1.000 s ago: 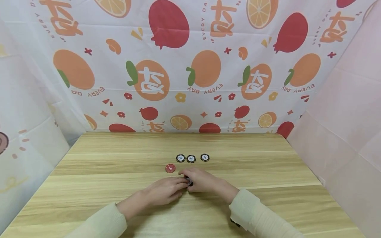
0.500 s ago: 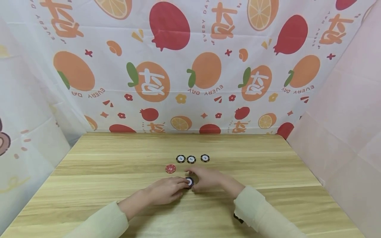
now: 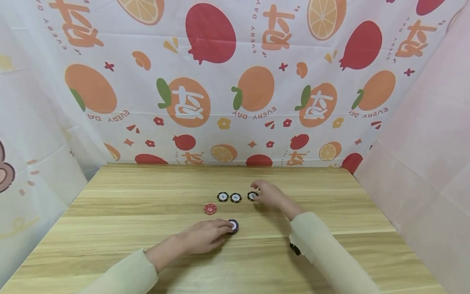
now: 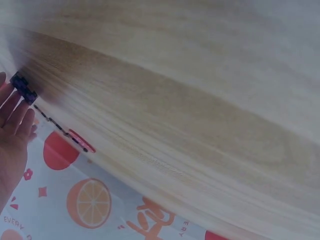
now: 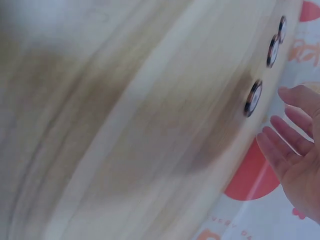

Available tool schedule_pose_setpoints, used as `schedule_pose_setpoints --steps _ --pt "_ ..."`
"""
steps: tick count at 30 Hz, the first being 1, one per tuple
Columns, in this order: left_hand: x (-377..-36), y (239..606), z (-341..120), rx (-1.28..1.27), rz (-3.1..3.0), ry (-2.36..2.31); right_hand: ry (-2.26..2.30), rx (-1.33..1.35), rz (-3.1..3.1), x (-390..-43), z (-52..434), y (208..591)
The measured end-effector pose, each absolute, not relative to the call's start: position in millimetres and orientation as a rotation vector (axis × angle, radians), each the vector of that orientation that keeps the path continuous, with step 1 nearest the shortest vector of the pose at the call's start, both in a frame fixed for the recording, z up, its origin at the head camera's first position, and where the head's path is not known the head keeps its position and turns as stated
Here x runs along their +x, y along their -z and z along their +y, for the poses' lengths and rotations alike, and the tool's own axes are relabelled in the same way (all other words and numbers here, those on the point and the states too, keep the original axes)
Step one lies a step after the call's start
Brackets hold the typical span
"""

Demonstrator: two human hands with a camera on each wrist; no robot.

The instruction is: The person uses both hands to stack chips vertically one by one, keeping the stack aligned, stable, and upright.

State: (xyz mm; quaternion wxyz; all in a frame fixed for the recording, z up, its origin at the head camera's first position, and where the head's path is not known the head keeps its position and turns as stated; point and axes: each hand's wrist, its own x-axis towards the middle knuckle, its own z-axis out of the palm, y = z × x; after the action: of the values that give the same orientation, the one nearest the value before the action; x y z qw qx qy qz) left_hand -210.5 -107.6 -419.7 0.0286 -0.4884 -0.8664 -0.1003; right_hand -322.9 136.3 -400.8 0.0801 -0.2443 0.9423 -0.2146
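Observation:
My left hand (image 3: 206, 235) rests its fingertips on a small stack of dark poker chips (image 3: 234, 225) near the table's middle. In the left wrist view its fingers look fairly straight against the edge of the stack (image 4: 24, 88). My right hand (image 3: 269, 193) reaches over the far part of the table, its fingers spread and loosely bent, beside the rightmost black poker chip (image 3: 251, 196). The right wrist view shows a gap between that chip (image 5: 253, 98) and the fingers. Two more black chips, a left one (image 3: 222, 197) and a middle one (image 3: 236, 198), lie nearly touching.
A red poker chip (image 3: 210, 209) marked 10 lies flat, left of the stack. Partly hidden under the right sleeve is a black object (image 3: 295, 249). The wooden table (image 3: 147, 192) ends at a fruit-print cloth (image 3: 216, 85) behind.
My right hand has left the stack and moved away and to the right, to the rightmost black chip. The left hand stays with its fingers on the stack.

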Motion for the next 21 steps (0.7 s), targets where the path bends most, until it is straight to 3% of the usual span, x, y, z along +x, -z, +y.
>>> schedule_pose_setpoints --steps 21 --pt "-209.5 420.8 -107.0 -1.492 -2.682 0.299 0.38 -0.803 2.872 -336.9 121.4 417.7"
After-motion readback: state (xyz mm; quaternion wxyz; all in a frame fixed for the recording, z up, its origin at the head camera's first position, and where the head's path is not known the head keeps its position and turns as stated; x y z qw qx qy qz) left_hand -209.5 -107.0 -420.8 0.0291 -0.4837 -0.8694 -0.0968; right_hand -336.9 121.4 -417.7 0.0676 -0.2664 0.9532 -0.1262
